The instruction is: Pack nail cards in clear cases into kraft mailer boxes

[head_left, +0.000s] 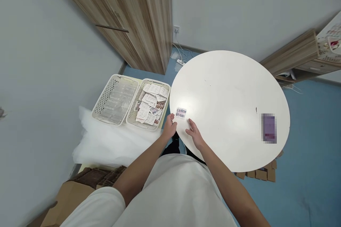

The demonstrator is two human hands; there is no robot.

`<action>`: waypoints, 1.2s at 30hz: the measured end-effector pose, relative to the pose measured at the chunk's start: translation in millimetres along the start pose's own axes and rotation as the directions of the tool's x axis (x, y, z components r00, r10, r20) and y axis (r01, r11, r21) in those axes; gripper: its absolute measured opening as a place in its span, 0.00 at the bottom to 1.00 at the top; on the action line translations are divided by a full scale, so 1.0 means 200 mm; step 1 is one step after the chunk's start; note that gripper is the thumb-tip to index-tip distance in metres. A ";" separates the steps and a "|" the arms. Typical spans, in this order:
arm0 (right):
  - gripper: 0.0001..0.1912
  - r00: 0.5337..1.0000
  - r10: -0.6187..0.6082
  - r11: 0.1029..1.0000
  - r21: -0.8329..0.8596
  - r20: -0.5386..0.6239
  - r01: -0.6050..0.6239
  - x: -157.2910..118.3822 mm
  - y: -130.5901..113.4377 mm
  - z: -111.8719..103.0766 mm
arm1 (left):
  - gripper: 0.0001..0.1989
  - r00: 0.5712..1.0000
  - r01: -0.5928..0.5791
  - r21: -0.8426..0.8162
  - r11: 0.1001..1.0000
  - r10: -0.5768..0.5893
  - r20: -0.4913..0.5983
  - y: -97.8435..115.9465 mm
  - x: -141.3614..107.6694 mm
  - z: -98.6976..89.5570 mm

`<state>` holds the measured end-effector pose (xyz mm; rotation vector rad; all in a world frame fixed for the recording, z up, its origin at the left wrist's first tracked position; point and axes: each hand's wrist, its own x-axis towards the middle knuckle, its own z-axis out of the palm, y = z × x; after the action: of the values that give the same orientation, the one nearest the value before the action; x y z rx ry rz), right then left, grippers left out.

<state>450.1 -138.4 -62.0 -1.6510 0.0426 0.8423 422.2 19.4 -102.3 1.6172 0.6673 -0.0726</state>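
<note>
A small square card (181, 113) with two rows of purple oval pieces, which look like press-on nails, lies flat near the left edge of the round white table (226, 85). My left hand (169, 127) is just left of the card at the table's edge, its thumb apart from the fingers and nothing visible in it. Whether its fingertips touch the card I cannot tell. To the lower right of the card, my right hand (195, 134) hovers or rests at the tabletop, fingers spread and holding nothing.
Left of the table stands a white basket (167, 88) full of similar cards, many face down. Beside it another white basket (96, 108) holds clear plastic packaging. White foam wrap (106, 145) and cardboard boxes (71, 195) lie nearer me. A blurred purple rectangle (269, 127) is on the table's right.
</note>
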 end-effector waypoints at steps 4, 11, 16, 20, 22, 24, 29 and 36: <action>0.32 0.999 0.040 0.999 -0.021 0.018 -0.040 -0.02 0.00 -0.07 | 0.25 0.999 0.047 -0.024 0.999 -0.047 0.006 -0.01 -0.05 0.01; 0.28 0.998 0.068 0.984 -0.167 0.003 -0.067 -0.11 0.02 -0.20 | 0.17 0.993 0.103 -0.005 0.995 -0.103 -0.048 -0.03 -0.18 0.04; 0.21 0.985 0.102 0.994 -0.061 0.137 -0.094 -0.20 0.10 -0.30 | 0.16 0.989 0.116 -0.041 0.992 -0.119 -0.083 -0.11 -0.38 0.13; 0.17 0.968 0.159 0.987 -0.030 0.196 -0.157 -0.25 0.16 -0.32 | 0.16 0.978 0.164 -0.070 0.984 -0.172 -0.121 -0.17 -0.59 0.15; 0.17 0.957 0.171 0.985 -0.044 0.235 -0.165 -0.25 0.16 -0.30 | 0.16 0.970 0.175 -0.073 0.982 -0.185 -0.156 -0.19 -0.68 0.12; 0.16 0.944 0.168 0.986 -0.054 0.285 -0.159 -0.25 0.14 -0.25 | 0.16 0.957 0.166 -0.073 0.983 -0.178 -0.228 -0.19 -0.74 0.07; 0.15 0.909 0.120 0.993 -0.063 0.398 -0.104 -0.24 0.04 -0.04 | 0.17 0.926 0.098 -0.068 0.993 -0.116 -0.359 -0.16 -0.85 -0.16; 0.16 0.864 0.078 0.994 -0.108 0.498 -0.027 -0.24 -0.16 0.38 | 0.22 0.904 0.120 0.046 0.992 -0.090 -0.418 -0.12 -1.11 -0.54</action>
<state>391.4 -83.3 -10.6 -1.4775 -0.3242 1.3135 192.0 36.2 -11.9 1.6790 1.0912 0.1777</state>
